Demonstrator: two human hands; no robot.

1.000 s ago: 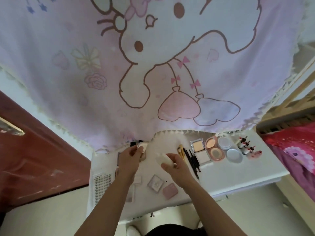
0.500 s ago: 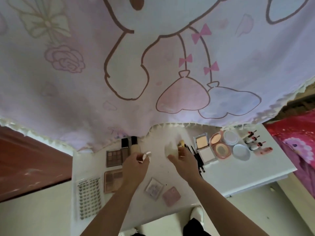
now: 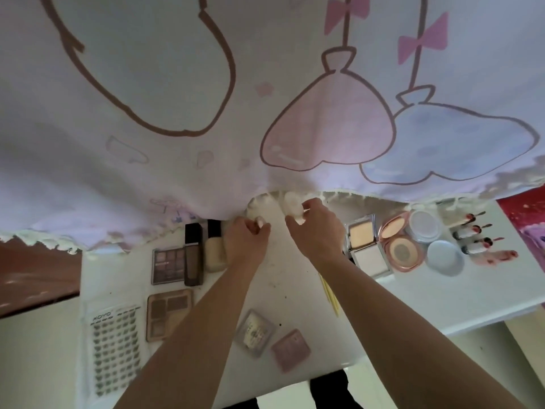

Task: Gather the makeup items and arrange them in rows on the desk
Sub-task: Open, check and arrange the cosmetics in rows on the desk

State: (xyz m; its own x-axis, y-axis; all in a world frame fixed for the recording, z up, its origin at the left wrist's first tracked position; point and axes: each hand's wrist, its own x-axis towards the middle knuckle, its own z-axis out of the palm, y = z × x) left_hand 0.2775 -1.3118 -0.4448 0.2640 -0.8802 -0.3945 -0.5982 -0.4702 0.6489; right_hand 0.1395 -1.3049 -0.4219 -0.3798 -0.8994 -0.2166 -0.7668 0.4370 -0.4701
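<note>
My left hand (image 3: 246,240) and my right hand (image 3: 317,231) reach to the back of the white desk (image 3: 413,299), just under the curtain's hem. Each hand pinches a pale makeup sponge: the left sponge (image 3: 256,211) and the right sponge (image 3: 290,206) sit side by side. Left of my hands stand a dark foundation bottle (image 3: 193,255) and a beige foundation bottle (image 3: 214,246), beside an eyeshadow palette (image 3: 167,265). To the right lie a square powder compact (image 3: 364,246), round compacts (image 3: 404,249) and several lip tubes (image 3: 474,234).
A pink cartoon curtain (image 3: 265,98) hangs over the desk's back edge. A brown palette (image 3: 168,312), a sticker sheet (image 3: 115,346), two small square compacts (image 3: 256,332) (image 3: 290,349) and yellow sticks (image 3: 328,293) lie nearer me. A red door (image 3: 35,273) is left, pink bedding (image 3: 530,219) right.
Both hands moved away from me toward the curtain hem, carrying the sponges to the desk's back edge. The camera tilted down and closer.
</note>
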